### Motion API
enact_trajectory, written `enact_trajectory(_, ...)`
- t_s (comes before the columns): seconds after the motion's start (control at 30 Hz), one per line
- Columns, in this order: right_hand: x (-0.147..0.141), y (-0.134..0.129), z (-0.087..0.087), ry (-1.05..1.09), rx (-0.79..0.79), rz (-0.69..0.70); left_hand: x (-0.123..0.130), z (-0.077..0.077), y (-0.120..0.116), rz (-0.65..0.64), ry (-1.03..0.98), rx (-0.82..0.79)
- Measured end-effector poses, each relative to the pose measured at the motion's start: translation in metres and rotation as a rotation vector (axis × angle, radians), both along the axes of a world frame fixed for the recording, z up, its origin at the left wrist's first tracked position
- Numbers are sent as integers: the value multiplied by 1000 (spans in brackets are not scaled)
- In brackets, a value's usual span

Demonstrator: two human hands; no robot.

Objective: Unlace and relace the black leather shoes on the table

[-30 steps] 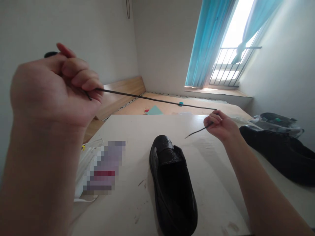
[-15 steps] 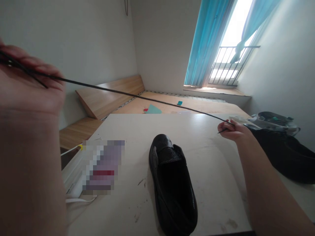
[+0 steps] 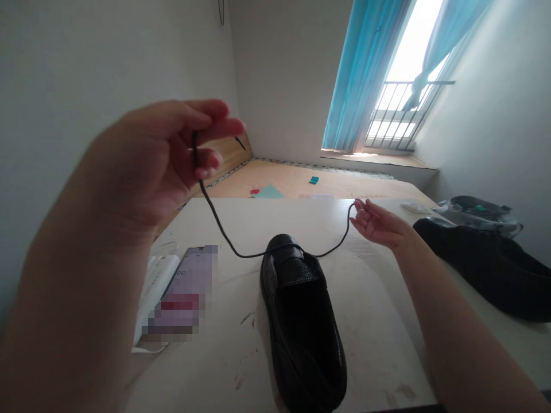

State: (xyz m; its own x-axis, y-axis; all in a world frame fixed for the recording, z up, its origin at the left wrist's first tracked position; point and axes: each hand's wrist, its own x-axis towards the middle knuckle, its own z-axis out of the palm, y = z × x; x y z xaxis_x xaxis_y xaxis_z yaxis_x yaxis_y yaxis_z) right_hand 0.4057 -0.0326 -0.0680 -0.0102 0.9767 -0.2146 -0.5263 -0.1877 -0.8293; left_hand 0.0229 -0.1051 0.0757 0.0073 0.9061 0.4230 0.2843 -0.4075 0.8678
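Note:
A thin dark lace hangs in a slack curve between my two hands, its lowest part passing across the toe of a black shoe. My left hand, raised at the left, has its fingers curled round one end, with a short tip sticking out beyond the fingers. On the right and lower down, my right hand pinches the other end between thumb and fingertips. The shoe sits upright on the white table, toe pointing away, its opening facing me.
A second black shoe is at the right, beside a clear plastic bag. At the left lie a partly blurred phone and a white power strip. Beyond the table is a bed with small items.
The lace was stretched tight on a slant and now sags over the shoe's toe. My left hand has moved right, my right hand slightly left and up, bringing them closer together.

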Motion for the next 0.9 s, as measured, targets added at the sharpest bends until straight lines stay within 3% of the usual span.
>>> enact_trajectory(0.03,-8,-3,4,-46,39,47,12,-3,-3,-107,-26,-20)
enact_trajectory(0.13,-33,-14,13,-217,162,186,35,-19,-4,-254,285,-149)
enact_trajectory(0.23,-56,-24,17,-455,253,284,52,-42,-2,-338,678,-100)
enact_trajectory(0.4,-90,-34,15,-928,340,309,80,-76,-7,-372,1030,-127)
enact_trajectory(0.63,-106,-71,-2,-1302,501,323,91,-87,-8,-324,1146,-99)
enact_trajectory(0.77,-96,-88,-17,-1372,494,356,92,-90,-10,-346,1164,-77)
enact_trajectory(0.9,-91,-93,-20,-1385,532,412,93,-91,-11,-378,1179,-89)
